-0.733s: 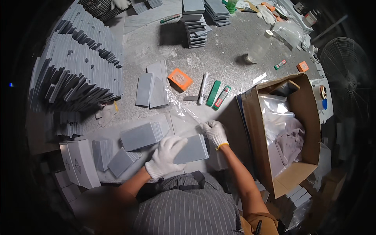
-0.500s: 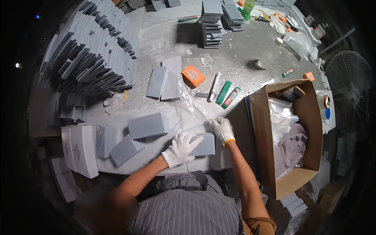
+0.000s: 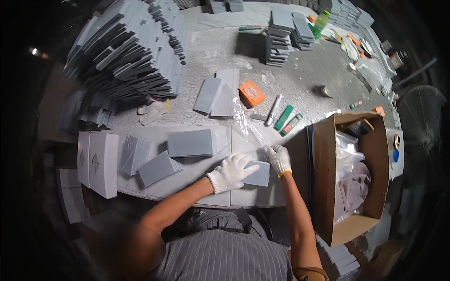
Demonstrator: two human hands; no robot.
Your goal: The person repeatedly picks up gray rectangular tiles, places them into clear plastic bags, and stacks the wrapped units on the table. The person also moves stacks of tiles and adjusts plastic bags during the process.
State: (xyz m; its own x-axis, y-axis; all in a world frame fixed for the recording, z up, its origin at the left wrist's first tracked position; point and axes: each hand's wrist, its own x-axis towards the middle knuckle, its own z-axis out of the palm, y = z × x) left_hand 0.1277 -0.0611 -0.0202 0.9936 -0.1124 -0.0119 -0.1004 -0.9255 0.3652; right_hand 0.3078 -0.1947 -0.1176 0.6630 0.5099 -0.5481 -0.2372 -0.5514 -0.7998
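Note:
My gloved left hand (image 3: 233, 172) lies with fingers spread across a grey rectangular tile (image 3: 259, 175) near the table's front edge. Its fingers cover the tile's left part. Just right of the tile's far corner, my gloved right hand (image 3: 280, 159) is closed in a pinch on a strip of clear plastic film (image 3: 248, 125). The film runs away toward the far left, up to a pair of tiles (image 3: 208, 95). To the left of my left hand lie a stack of grey tiles (image 3: 190, 143), a tilted stack (image 3: 159, 168) and another stack (image 3: 135, 153).
An open cardboard box (image 3: 323, 182) holding plastic and cloth stands at right. Several tall tile piles (image 3: 136, 51) rise at far left; white boxes (image 3: 104, 164) stand near left. An orange box (image 3: 252, 94), a white marker (image 3: 273, 110) and green packets (image 3: 284, 118) lie beyond my hands.
The whole view has shifted, so the table's things sit further right in the picture. Both hands keep nearly the same places beside the tile.

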